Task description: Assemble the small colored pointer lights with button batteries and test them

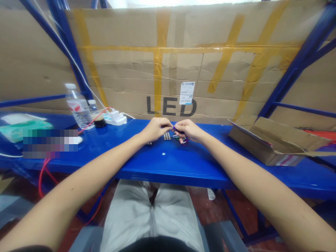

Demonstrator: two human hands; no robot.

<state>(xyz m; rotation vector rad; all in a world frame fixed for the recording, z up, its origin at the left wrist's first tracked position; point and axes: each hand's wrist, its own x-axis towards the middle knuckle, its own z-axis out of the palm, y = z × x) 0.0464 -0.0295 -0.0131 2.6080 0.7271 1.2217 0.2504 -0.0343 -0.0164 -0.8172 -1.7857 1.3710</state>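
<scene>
Over the middle of the blue table, my left hand (155, 130) and my right hand (188, 128) meet at the fingertips. Pinched in my right fingers is a small purple piece (174, 128), too small to name. My left fingertips are closed against its near end; whatever they hold is hidden. Just below lies a block of small round metallic pieces (167, 136) in rows, resembling button cells. Beneath my right hand are several coloured loop-shaped clips (185, 142), like small carabiners, partly covered by the fingers. Dark small items (149, 144) show beside my left wrist.
A small white disc (163, 154) lies on the table (147, 164) nearer me. At left stand a water bottle (78, 106), a dark-liquid bottle (99, 120) and a power strip (115, 119). An open cardboard box (262, 148) sits right. Cardboard (126, 80) walls the back.
</scene>
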